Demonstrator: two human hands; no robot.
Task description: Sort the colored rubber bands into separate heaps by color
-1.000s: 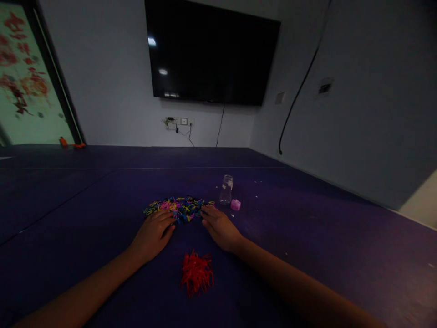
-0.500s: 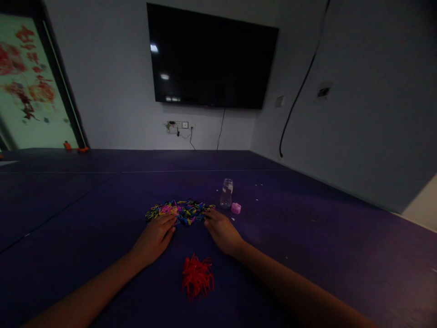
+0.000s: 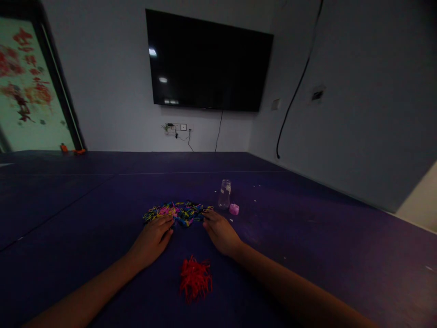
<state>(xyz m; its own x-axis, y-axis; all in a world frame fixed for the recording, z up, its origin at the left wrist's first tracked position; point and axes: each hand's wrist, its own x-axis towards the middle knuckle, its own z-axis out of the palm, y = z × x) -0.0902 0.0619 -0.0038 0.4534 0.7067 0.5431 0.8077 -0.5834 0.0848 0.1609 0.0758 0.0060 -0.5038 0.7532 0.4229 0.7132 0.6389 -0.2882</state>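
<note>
A pile of small coloured rubber bands (image 3: 187,214), mixed yellow, blue, black and pink, lies on the dark purple surface. My left hand (image 3: 153,239) lies palm down at the pile's near left edge, fingers stretched forward and thumb apart. At the right end, my right hand (image 3: 221,233) touches the bands with its fingertips, its fingers also extended. Neither hand grips anything that I can see. Between my forearms sits a separate heap of red bands (image 3: 195,279). Just beyond my right hand stand a clear bottle (image 3: 224,195), uncapped, and its pink cap (image 3: 234,209).
Small white scraps (image 3: 255,200) are scattered right of the bottle. A large television (image 3: 208,61) hangs on the far wall, above sockets (image 3: 179,127) with cables. A black cable (image 3: 293,98) runs down the right wall. Orange objects (image 3: 79,151) lie at the far left.
The whole view has shifted slightly, with the scene sitting a little lower and further left. Both hands keep the same place against the pile of bands.
</note>
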